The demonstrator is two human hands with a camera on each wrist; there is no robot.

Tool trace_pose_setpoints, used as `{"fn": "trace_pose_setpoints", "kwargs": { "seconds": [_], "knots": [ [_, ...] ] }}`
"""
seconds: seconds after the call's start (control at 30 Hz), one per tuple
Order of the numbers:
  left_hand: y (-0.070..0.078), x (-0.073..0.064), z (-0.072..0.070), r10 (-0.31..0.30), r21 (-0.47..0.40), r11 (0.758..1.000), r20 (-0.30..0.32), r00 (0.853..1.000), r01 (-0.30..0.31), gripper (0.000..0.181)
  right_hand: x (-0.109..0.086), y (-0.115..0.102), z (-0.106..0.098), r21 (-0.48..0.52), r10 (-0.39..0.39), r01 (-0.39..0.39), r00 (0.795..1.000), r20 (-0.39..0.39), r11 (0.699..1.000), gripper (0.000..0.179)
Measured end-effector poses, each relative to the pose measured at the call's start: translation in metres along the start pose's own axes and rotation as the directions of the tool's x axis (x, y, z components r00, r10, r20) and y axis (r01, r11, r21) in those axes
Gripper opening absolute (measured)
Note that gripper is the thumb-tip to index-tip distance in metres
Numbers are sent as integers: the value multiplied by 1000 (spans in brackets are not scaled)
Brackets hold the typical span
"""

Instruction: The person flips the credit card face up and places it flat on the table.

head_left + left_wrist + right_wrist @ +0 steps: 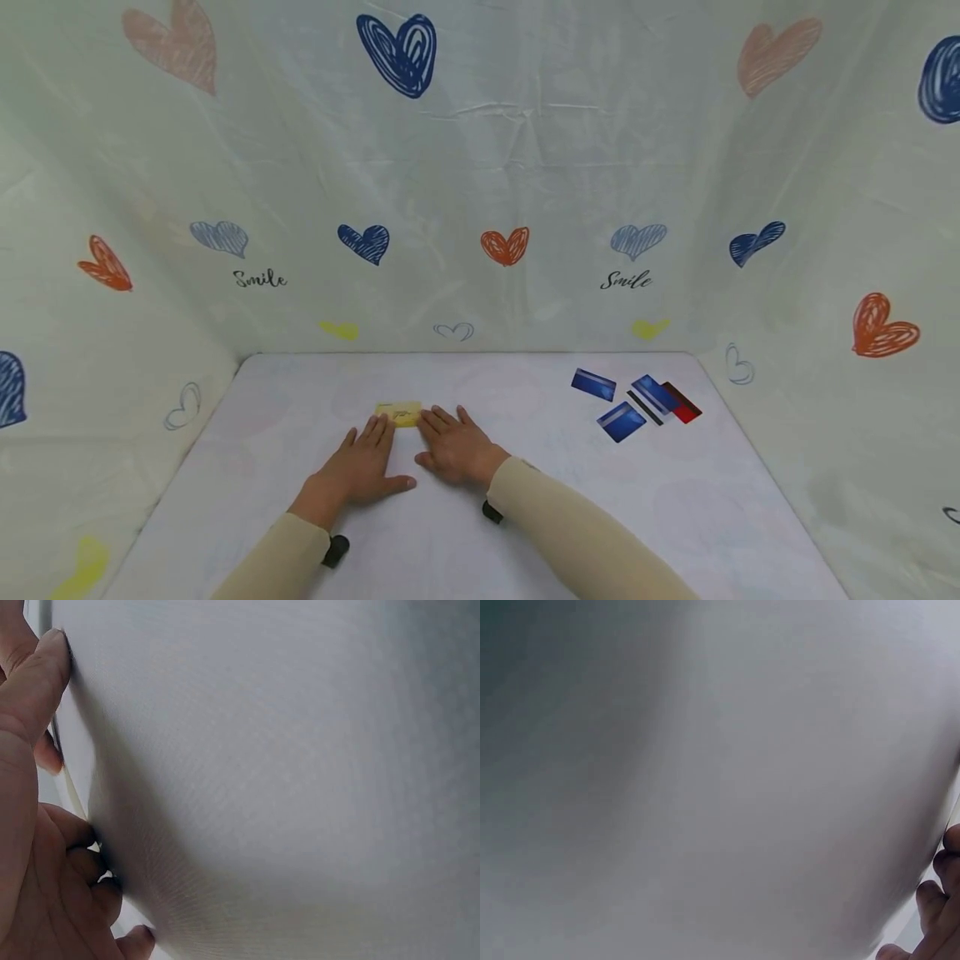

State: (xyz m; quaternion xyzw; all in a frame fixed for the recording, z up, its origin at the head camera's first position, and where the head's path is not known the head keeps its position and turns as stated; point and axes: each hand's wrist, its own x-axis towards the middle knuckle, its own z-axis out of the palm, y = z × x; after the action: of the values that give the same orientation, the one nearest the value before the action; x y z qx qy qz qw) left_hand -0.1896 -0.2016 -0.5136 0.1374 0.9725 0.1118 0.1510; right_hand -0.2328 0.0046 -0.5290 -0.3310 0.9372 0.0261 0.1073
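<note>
A yellow card [406, 414] with dark marks on its face lies flat on the white table [480, 550], left of centre. My left hand [363, 469] lies palm down with its straight fingertips at the card's lower left edge and its thumb stretched out to the right. On the card's right side rest the fingertips of my right hand [456, 449], also palm down. The left wrist view shows the spread fingers [52, 671] of the left hand against the table surface. Only part of the right hand's fingers [932, 904] shows at the right wrist view's lower right.
Farther back on the right lie several cards: a blue card [593, 384] alone, another blue card [622, 422] nearer me, a thin dark strip [645, 407], and a blue card [655, 393] overlapping a red and dark card [682, 403]. A heart-printed curtain [450, 183] surrounds the table.
</note>
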Motion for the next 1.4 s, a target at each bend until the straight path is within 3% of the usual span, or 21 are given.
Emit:
{"fn": "trace_pose_setpoints", "kwargs": {
  "seconds": [0.3, 0.63, 1.1, 1.27, 1.4],
  "knots": [
    [-2, 4, 5, -41, 20, 999, 16, 999, 40, 112, -18, 29, 3, 72, 77, -76, 997, -12, 995, 72],
    [0, 2, 5, -55, 3, 998, 28, 998, 55, 113, -56, 100, 9, 142, 194, -188, 980, -36, 972, 74],
    [-4, 2, 7, -11, -31, 999, 15, 1000, 11, 113, -115, 185, 20, 169, 427, -412, 902, -65, 895, 90],
    [-4, -1, 6, 3, -48, 999, 6, 1000, -2, 113, -137, 201, 20, 191, 485, -465, 872, -70, 864, 97],
    [-5, -1, 7, 11, -43, 999, -1, 1000, -11, 114, -146, 205, 21, 204, 495, -474, 867, -65, 857, 96]
  ]
}}
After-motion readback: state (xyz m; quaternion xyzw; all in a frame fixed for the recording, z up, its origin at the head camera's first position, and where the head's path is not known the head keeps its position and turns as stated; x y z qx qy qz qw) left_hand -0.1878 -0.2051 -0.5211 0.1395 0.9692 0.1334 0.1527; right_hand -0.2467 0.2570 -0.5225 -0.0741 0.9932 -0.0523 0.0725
